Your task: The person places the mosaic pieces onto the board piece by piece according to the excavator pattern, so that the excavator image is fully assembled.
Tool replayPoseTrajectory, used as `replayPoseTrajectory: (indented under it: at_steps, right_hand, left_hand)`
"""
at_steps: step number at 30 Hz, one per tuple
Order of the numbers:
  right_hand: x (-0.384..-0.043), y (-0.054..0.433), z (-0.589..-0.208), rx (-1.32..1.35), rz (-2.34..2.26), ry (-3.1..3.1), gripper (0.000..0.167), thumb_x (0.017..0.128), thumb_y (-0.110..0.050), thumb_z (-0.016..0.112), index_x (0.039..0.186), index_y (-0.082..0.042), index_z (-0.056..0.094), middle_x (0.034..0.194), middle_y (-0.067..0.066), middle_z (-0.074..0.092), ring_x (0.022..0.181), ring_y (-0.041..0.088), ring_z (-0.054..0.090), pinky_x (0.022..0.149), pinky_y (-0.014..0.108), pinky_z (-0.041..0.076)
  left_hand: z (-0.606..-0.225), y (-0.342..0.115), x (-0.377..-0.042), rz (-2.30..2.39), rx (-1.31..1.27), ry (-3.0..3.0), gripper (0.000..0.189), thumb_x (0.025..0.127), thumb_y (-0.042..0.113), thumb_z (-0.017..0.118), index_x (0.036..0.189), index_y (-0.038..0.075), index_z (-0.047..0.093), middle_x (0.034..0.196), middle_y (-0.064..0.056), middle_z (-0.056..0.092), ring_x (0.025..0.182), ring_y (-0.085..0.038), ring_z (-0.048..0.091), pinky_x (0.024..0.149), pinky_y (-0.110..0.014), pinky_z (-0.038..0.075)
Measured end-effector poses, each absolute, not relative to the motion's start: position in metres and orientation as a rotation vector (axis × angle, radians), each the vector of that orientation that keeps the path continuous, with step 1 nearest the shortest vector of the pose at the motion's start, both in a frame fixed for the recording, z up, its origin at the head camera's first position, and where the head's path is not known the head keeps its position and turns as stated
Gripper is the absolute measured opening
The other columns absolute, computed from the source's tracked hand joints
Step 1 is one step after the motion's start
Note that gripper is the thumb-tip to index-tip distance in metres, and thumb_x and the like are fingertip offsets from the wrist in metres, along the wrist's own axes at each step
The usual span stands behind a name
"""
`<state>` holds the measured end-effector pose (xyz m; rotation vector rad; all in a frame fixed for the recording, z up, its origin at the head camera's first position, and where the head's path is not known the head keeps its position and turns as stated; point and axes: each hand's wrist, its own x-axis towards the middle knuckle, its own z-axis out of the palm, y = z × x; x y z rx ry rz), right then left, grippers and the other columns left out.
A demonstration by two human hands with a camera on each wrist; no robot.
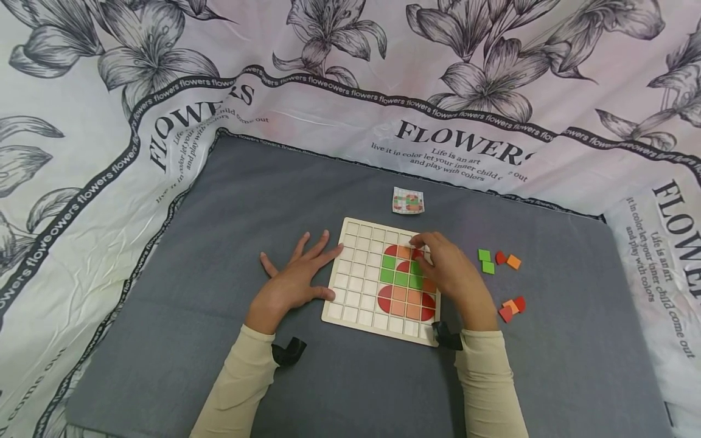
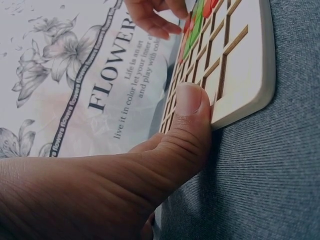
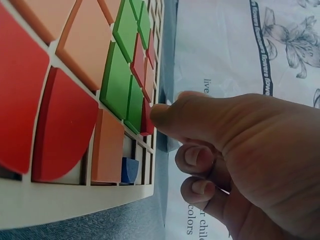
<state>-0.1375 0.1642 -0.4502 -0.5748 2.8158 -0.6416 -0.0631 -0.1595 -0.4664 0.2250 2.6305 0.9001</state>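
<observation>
A pale wooden grid board (image 1: 350,283) lies on the grey cloth, its right part filled with red, green and orange tiles. My left hand (image 1: 292,280) spreads its fingers against the board's left edge. In the left wrist view the thumb (image 2: 187,107) presses on the rim near a corner. Over the upper right of the pattern, my right hand (image 1: 446,267) pinches a red tile (image 3: 146,117) at its cell; the index fingertip is hidden in the right wrist view. Below that tile, a small blue piece (image 3: 130,170) sits in the grid beside an orange tile (image 3: 107,147).
A small pattern card (image 1: 408,201) lies behind the board. Right of the board are loose tiles: green squares (image 1: 484,255), an orange square (image 1: 513,261), and a cluster with red pieces (image 1: 505,313). Flower-printed cloth (image 1: 328,115) borders the grey surface.
</observation>
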Motion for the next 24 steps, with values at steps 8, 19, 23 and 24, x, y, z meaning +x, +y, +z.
replayPoseTrajectory:
  at_steps: [8,19,23,24]
  right_hand:
    - [-0.1372,0.1642,-0.4494,-0.552,-0.633,2.821,0.032,0.1,-0.008,0.073,0.131,-0.009,0.065,0.127,0.01,0.064,0.101,0.03,0.064,0.088,0.05,0.058]
    - [-0.1383,0.163,-0.4501,-0.524,-0.636,2.824,0.032,0.099,-0.009,0.075,0.13,-0.008,0.067,0.125,0.013,0.067,0.104,0.032,0.065,0.091,0.052,0.058]
    - [-0.1381,0.1633,-0.4505,-0.511,-0.642,2.834,0.032,0.098,-0.01,0.076,0.129,-0.008,0.067,0.122,0.013,0.068,0.101,0.031,0.065,0.087,0.05,0.058]
    - [-0.1378,0.1632,-0.4506,-0.513,-0.646,2.837,0.032,0.098,-0.01,0.077,0.129,-0.008,0.067,0.121,0.013,0.069,0.099,0.031,0.065,0.085,0.049,0.058]
  left_hand:
    - [-0.4671,-0.1594,-0.0625,0.894,0.228,2.631,0.102,0.081,0.042,0.086,0.167,0.041,0.031,0.177,0.01,0.011,0.165,-0.025,-0.007,0.101,-0.086,-0.027]
    - [-0.4659,-0.1599,-0.0622,0.897,0.24,2.642,0.102,0.081,0.041,0.086,0.167,0.039,0.031,0.178,0.007,0.012,0.165,-0.028,-0.006,0.1,-0.087,-0.025]
    - [-0.465,-0.1599,-0.0613,0.894,0.24,2.64,0.102,0.08,0.041,0.086,0.167,0.039,0.032,0.178,0.007,0.012,0.165,-0.028,-0.006,0.101,-0.088,-0.025]
    - [-0.4648,-0.16,-0.061,0.894,0.238,2.639,0.102,0.08,0.041,0.086,0.167,0.039,0.032,0.178,0.007,0.012,0.165,-0.027,-0.006,0.101,-0.087,-0.025]
